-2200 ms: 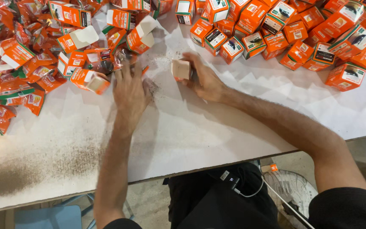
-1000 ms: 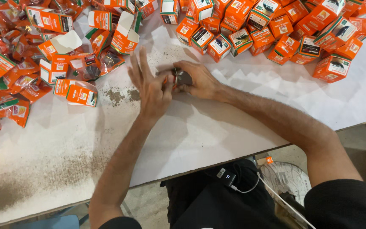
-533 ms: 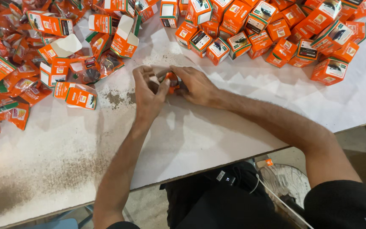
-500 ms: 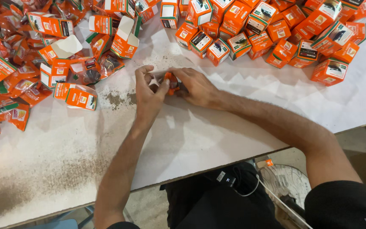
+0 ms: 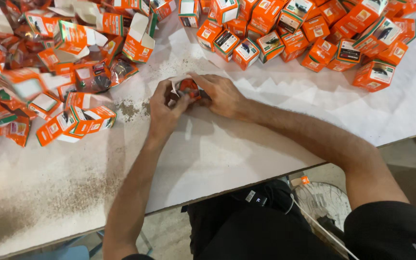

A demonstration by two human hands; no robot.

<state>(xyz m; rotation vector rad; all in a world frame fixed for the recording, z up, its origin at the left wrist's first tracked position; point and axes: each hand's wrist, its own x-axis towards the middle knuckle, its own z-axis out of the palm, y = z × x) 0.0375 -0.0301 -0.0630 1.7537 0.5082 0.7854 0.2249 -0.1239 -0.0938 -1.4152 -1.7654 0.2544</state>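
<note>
We've got both hands at upper centre of the frame: left hand (image 5: pixel 163 107) and right hand (image 5: pixel 221 93) pinched together on one small orange item (image 5: pixel 187 88) in a pale wrapper, braced on the white table (image 5: pixel 227 149) to keep it steady. Closed orange boxes (image 5: pixel 314 33) sit upper right, opened ones (image 5: pixel 68 82) left. The fingers cover most of it; can't tell what it is.

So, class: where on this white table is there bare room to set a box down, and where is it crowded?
Free: the table strip between the near edge and the left hand and right hand, and the right end below the closed boxes. Crowded: the far edge and the left, where open boxes pile up.
</note>
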